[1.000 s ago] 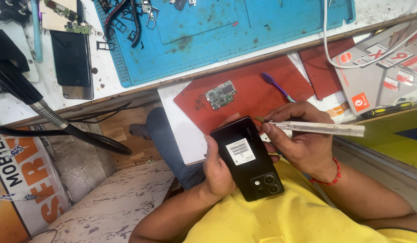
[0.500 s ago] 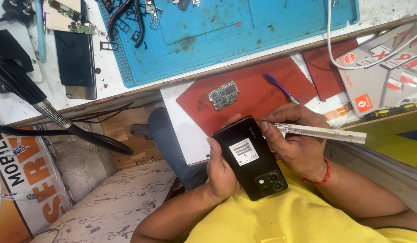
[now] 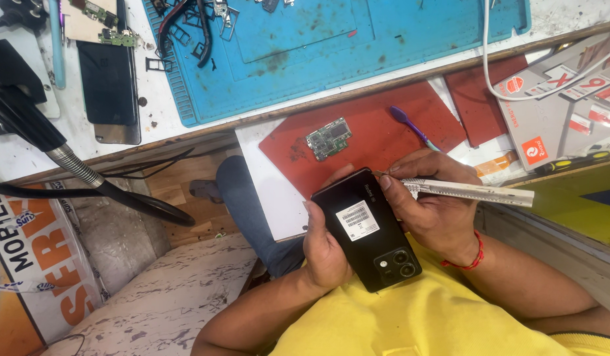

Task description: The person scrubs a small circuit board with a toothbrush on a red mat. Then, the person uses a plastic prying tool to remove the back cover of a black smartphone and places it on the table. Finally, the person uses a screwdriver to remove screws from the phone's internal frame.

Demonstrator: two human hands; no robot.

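Phone repair workshop: blue repair mat (image 3: pixel 358 46), circuit board (image 3: pixel 329 138)

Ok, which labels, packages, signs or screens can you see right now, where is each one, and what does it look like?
Sticker: white rectangle with a barcode, on the back of the black phone that the left hand holds.
Boxes: grey flat packages with red and white labels, far right on the bench.
Banner: orange and white sign with large lettering, lower left by the floor.
Dark phone: black blank screen, upper left on the white bench.
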